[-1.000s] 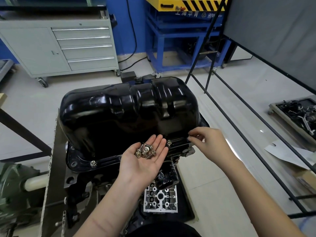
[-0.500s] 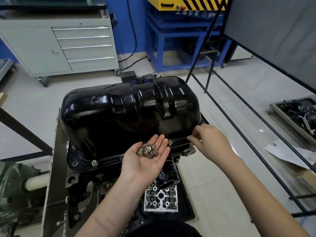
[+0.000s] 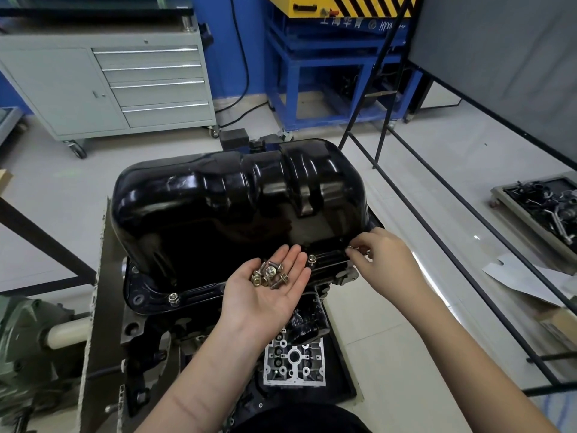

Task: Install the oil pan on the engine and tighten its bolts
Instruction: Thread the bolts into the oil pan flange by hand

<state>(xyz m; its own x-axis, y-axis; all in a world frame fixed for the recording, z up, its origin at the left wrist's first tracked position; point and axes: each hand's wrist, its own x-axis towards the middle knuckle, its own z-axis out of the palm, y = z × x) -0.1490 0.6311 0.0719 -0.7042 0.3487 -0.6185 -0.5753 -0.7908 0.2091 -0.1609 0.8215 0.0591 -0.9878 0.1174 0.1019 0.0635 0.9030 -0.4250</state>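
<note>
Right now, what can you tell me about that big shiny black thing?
It is the oil pan, glossy black metal by its look, bulging and ribbed, sitting upside down on the engine. A flat flange rims it; two bolts already stand in its near edge. The right hand pinches something small at its near right corner.

left hand point(image 3: 265, 295): palm up, fingers straight and relaxed, held flat just in front of the oil pan point(image 3: 237, 207), a little heap of bolts point(image 3: 269, 275) sitting on the fingers
left forearm: bare, comes up from the bottom edge towards the pan
right hand point(image 3: 385, 260): back facing up, fingertips point(image 3: 354, 252) bunched at the pan's near right rim, pinching something small, can't tell what
right forearm: bare, angles in from the lower right
</note>
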